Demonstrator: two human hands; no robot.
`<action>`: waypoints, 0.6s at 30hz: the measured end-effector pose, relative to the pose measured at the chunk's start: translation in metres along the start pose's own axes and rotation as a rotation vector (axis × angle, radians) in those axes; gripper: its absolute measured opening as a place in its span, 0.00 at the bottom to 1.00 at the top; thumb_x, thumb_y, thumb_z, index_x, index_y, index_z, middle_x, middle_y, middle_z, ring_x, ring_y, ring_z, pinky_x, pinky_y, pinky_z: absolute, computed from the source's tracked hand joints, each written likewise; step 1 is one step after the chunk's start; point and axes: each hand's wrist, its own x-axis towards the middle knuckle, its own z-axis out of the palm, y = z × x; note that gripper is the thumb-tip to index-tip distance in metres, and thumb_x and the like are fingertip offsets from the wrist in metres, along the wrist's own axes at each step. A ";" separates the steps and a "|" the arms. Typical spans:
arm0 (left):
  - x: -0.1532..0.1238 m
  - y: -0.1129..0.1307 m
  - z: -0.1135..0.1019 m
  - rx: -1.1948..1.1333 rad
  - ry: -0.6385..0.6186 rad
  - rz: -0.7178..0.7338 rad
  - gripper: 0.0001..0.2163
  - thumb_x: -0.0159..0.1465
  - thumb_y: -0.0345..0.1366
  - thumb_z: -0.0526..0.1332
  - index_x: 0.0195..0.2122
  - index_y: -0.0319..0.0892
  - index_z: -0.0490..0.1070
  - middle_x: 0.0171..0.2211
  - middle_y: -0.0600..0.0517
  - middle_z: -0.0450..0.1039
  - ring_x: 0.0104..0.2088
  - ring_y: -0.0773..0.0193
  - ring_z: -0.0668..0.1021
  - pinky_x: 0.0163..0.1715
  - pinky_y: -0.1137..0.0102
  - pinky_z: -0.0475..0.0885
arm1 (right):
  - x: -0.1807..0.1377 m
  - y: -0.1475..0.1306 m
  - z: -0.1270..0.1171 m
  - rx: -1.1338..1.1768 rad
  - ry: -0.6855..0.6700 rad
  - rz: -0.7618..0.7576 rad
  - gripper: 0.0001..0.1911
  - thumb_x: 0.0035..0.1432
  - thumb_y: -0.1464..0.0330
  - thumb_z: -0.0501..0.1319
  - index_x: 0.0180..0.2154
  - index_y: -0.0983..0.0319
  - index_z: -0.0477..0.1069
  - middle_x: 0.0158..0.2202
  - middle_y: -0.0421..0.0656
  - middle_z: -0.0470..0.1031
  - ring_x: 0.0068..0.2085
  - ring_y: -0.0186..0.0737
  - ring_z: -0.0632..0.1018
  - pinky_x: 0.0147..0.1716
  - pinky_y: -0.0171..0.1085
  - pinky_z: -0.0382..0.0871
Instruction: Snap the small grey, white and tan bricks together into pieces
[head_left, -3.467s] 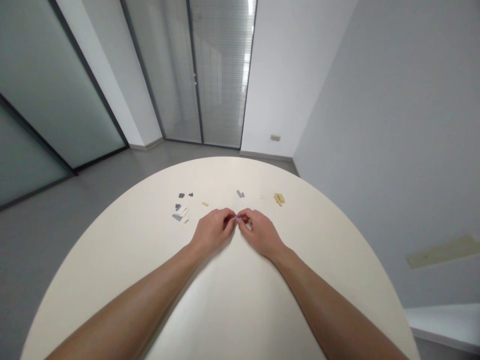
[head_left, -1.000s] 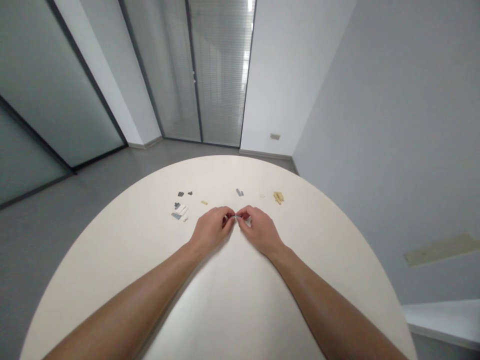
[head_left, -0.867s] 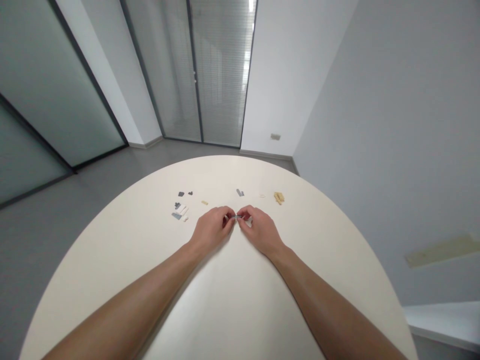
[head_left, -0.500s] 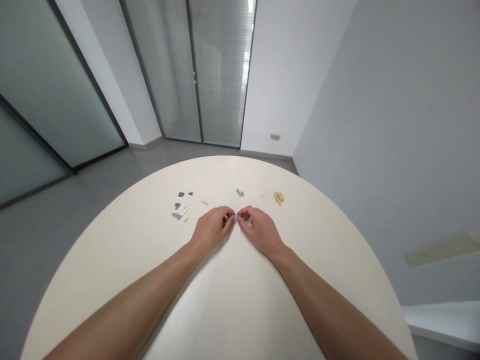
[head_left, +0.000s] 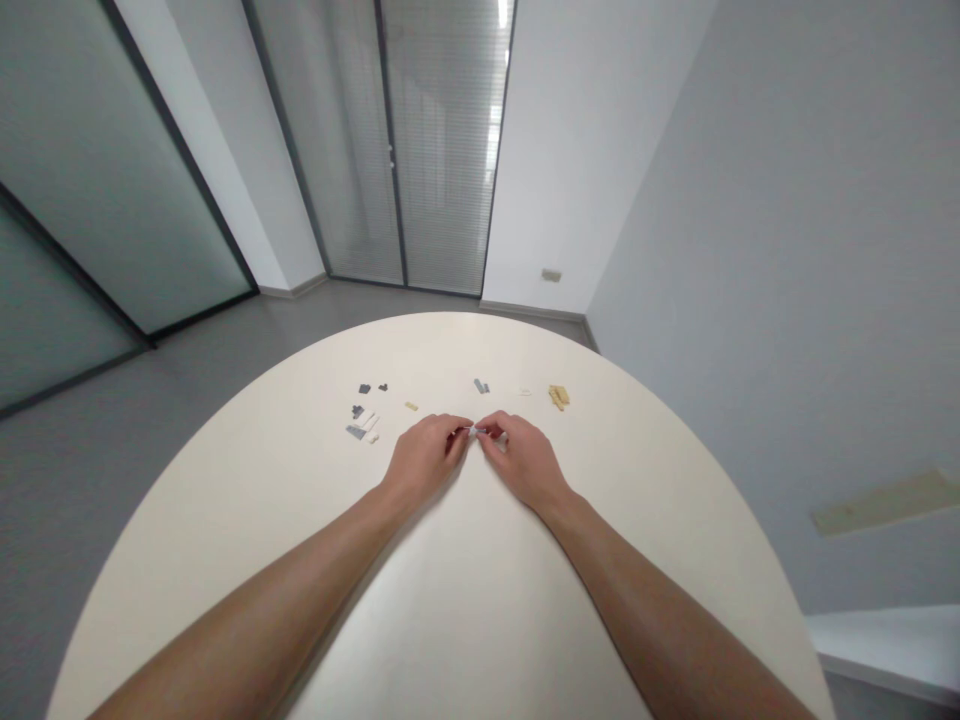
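My left hand [head_left: 429,449] and my right hand [head_left: 519,450] meet fingertip to fingertip over the middle of the white table [head_left: 480,560]. Between them they pinch a small grey piece [head_left: 474,431], which looks like a toy building brick part; the fingers cover most of it. Just beyond my hands lie a grey flat piece [head_left: 480,386] and a thin white piece [head_left: 525,392]. A small tan piece [head_left: 411,406] rests beyond my left hand.
Dark grey pieces [head_left: 357,411], white pieces [head_left: 370,421] and a grey plate [head_left: 355,432] lie loosely grouped on the left. Tan pieces [head_left: 559,397] are heaped at the right. Past the round table's far edge stand glass partitions [head_left: 442,150] and a wall [head_left: 810,250].
Both hands stay in nearly the same place, pinching the small grey piece, with only a slight shift of the fingertips. The view has moved very slightly.
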 end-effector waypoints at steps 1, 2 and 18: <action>0.000 0.000 0.000 0.003 0.018 -0.003 0.11 0.69 0.35 0.55 0.46 0.47 0.77 0.43 0.53 0.81 0.43 0.58 0.79 0.42 0.65 0.70 | 0.000 0.001 0.000 -0.015 0.005 0.009 0.04 0.64 0.69 0.61 0.41 0.57 0.73 0.37 0.39 0.79 0.40 0.38 0.77 0.41 0.37 0.66; 0.000 0.000 0.001 0.008 0.037 -0.005 0.11 0.69 0.35 0.55 0.46 0.46 0.77 0.43 0.52 0.80 0.44 0.57 0.78 0.43 0.65 0.71 | 0.000 0.002 0.001 -0.032 0.011 0.017 0.04 0.64 0.69 0.61 0.41 0.57 0.73 0.37 0.39 0.79 0.40 0.39 0.77 0.41 0.37 0.66; -0.001 -0.003 0.005 0.051 0.043 0.089 0.08 0.67 0.33 0.56 0.41 0.44 0.76 0.42 0.49 0.78 0.46 0.56 0.76 0.48 0.61 0.71 | -0.001 -0.003 -0.003 -0.279 -0.045 -0.085 0.09 0.63 0.73 0.60 0.41 0.57 0.77 0.40 0.41 0.80 0.45 0.40 0.76 0.44 0.36 0.67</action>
